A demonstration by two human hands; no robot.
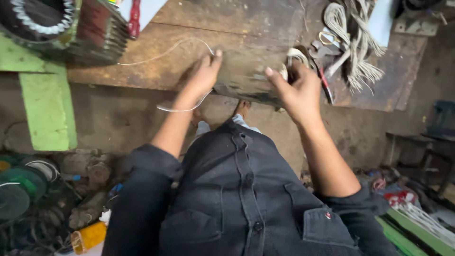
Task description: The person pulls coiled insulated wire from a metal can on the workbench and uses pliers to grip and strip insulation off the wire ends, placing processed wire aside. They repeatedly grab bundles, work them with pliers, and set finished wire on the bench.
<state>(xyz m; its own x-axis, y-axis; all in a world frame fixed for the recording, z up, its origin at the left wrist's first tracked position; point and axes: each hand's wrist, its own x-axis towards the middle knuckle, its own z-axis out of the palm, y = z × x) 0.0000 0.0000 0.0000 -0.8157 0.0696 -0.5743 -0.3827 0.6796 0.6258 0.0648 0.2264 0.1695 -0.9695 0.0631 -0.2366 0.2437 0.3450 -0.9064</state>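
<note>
Both hands are working at the near edge of a worn wooden table (265,23). The left hand (201,76) is pinched narrow on a thin white cord (166,51), which curves off toward the table's far left and also loops down below the wrist. The right hand (298,90) is curled round a small coil of white cord (295,58) just at the edge. Scissors (322,47) and a bundle of pale strings (358,42) lie near the right corner. A motor stator (57,23) sits at the far left corner beside a red-handled tool (134,19).
</note>
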